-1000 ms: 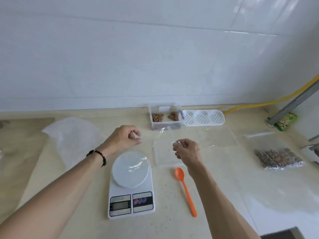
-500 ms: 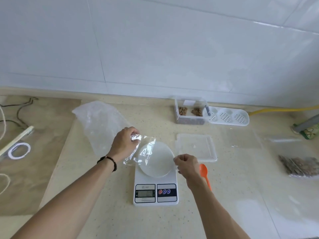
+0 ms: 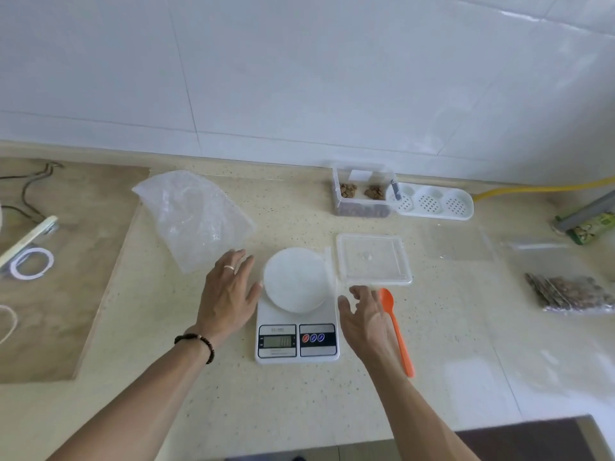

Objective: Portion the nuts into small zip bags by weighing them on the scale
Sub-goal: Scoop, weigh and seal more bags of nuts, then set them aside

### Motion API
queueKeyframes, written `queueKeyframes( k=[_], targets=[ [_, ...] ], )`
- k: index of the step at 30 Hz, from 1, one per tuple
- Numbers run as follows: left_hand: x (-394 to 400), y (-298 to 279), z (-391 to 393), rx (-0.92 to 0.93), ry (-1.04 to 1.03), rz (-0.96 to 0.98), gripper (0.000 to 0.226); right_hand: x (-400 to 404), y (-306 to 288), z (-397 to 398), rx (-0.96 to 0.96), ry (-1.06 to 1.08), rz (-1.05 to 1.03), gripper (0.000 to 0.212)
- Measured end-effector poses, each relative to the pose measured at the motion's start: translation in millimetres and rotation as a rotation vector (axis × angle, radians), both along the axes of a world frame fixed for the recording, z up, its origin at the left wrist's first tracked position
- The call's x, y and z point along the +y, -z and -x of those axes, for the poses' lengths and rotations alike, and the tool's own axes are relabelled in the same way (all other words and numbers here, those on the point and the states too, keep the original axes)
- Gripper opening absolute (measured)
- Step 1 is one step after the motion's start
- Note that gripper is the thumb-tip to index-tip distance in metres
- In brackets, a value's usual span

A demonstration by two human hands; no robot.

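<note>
A white digital scale (image 3: 297, 341) stands at the middle of the counter, and a thin clear zip bag (image 3: 330, 271) lies flat over its round platform. My left hand (image 3: 229, 294) is spread open just left of the platform, with the thumb near its rim. On the scale's right side my right hand (image 3: 361, 314) is open, holding nothing. An orange spoon (image 3: 397, 334) lies on the counter beside that hand. Nuts sit in a clear box (image 3: 362, 194) at the back, and its lid (image 3: 372, 257) lies behind the spoon.
A large crumpled plastic bag (image 3: 193, 217) lies at the back left. A white perforated tray (image 3: 432, 202) sits beside the nut box. Empty clear bags (image 3: 459, 244) and a filled bag of nuts (image 3: 572, 292) lie at the right. Cords and white rings (image 3: 31, 262) are at far left.
Both hands carried the clear bag over the scale, laid it on the platform and let go; their fingers are now spread. The view has shifted so the scale sits nearer the centre.
</note>
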State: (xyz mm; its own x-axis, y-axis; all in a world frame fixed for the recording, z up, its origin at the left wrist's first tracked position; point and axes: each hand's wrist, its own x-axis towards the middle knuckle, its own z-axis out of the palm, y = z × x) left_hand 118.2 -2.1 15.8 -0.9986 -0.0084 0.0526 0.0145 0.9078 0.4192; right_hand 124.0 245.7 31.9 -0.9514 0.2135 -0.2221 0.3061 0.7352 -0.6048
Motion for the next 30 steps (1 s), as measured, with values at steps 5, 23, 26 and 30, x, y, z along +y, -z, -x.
queueKeyframes(
  k=[5, 23, 26, 30],
  targets=[
    [16, 18, -58, 0.003, 0.096, 0.070, 0.060, -4, 20, -41, 0.083, -0.163, -0.097, 0.038],
    [30, 45, -98, -0.252, 0.152, 0.028, 0.104, -2, 32, -95, -0.084, -0.504, -0.459, 0.057],
    [30, 46, -98, -0.255, 0.142, -0.001, 0.104, -3, 35, -96, -0.071, -0.493, -0.468, 0.057],
    [31, 45, -99, -0.269, 0.137, -0.019, 0.103, -3, 36, -93, -0.053, -0.487, -0.474, 0.055]
  ],
)
